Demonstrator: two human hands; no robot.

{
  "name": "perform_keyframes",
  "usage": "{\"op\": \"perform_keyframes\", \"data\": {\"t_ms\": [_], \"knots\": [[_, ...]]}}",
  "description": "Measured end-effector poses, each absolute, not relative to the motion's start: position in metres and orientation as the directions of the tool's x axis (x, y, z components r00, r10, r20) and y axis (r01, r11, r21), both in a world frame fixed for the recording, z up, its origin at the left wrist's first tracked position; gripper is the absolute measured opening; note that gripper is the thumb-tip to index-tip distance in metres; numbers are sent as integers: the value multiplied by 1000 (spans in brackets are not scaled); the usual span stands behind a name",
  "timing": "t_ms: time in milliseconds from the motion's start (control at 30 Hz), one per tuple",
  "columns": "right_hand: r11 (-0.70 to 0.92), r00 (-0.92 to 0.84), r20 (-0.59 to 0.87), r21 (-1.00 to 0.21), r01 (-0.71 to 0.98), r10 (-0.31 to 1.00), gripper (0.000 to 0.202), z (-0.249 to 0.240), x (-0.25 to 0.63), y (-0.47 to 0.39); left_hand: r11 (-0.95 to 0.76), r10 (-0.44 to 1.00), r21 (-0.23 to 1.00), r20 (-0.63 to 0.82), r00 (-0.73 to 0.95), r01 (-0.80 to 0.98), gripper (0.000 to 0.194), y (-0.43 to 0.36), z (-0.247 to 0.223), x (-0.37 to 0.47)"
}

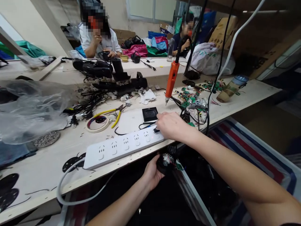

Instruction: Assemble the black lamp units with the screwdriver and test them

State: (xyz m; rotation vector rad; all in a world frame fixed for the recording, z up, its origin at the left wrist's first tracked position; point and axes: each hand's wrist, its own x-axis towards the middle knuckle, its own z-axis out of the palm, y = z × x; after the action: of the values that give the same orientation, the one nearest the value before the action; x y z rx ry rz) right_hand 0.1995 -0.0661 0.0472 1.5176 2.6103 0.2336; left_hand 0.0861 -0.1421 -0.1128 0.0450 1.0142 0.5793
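One half-curled left hand (pixel 152 173) cups a wired motor (pixel 167 159), likely to steady it, and the right hand (pixel 172 126) pinches the power strip (pixel 119 148)'s right-end plug (pixel 155 129).

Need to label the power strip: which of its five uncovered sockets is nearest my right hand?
The fifth socket from the end with the white cable: closest to your right hand; the other four lie nearer that cable.

power strip (pixel 120 150): smooth plastic | bag (pixel 35 108): glossy thin plastic | tissue (pixel 148 96): matt crumpled paper
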Motion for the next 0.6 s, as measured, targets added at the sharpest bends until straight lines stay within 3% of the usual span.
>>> {"op": "perform_keyframes", "data": {"t_ms": [300,600], "knots": [[633,-618,-135,160,758,774,30,54,183,-55,857,494,284,-689,530,-429,22,-139,-107,89],[691,-675,-149,108,715,723,28,36,184,-46,920,385,270,-759,525,-284,25,-145,-105,78]]}}
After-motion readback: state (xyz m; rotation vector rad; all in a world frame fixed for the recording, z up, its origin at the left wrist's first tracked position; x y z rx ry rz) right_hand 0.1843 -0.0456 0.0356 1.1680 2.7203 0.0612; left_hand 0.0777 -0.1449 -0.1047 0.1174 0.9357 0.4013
